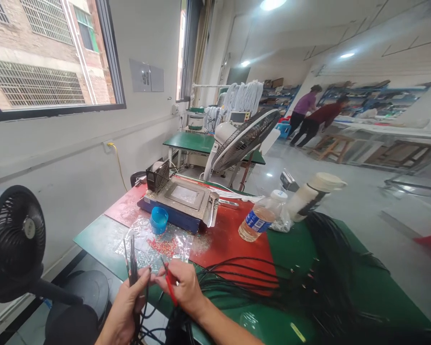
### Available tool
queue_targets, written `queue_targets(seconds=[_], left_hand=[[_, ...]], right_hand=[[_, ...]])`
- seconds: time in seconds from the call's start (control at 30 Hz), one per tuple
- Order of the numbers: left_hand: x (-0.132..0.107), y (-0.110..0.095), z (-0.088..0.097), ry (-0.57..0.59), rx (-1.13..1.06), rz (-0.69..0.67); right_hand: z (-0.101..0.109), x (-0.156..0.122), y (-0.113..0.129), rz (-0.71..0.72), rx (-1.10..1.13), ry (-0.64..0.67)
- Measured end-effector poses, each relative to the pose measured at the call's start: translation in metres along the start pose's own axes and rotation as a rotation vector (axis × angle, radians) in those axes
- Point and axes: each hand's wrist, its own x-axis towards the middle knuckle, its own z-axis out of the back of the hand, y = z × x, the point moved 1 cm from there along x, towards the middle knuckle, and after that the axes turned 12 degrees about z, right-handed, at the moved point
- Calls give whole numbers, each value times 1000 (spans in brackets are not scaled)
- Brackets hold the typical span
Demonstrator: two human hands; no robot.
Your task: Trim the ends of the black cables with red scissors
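Your black cables (132,261) are slim and matt, standing nearly upright as a loose bunch with uneven tips, one showing a pale, reddish stripped end; their lengths droop below your grip. They sit at the table's (99,238) near edge, towards its left corner. Your left hand (129,299) pinches them between thumb and fingers; your right hand (182,286) is curled round a red-handled tool (170,286), its fingertips close to your left thumb, though you cannot tell whether they touch. Ahead, a see-through plastic sheet (143,227) carries red scraps (163,247) and a blue cup (159,220). Your roomiest stretch is the red mat (217,244) between that sheet and the bottle (256,221); along the right edge, a dark cable heap (334,268) sends strands back towards your right wrist.
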Motion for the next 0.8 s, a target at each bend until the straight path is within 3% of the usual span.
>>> queue_targets(seconds=[0.07,0.13,0.2,0.3,0.4,0.6,0.8], left_hand=[[-1,0,-2,10,-72,21],[-2,0,-3,25,-150,71],[-3,1,-4,52,-221,137],[-2,4,-3,88,-271,192],[0,5,-2,82,-231,148],[3,8,2,61,-38,21],[2,8,0,45,15,20]], right_hand=[[-2,-3,2,284,-165,30],[-5,-6,4,478,-278,82],[-6,-6,6,581,-353,135],[-8,-6,8,621,-411,159],[-7,-4,7,548,-310,115],[0,1,5,6,0,-62],[2,2,5,-87,55,-73]])
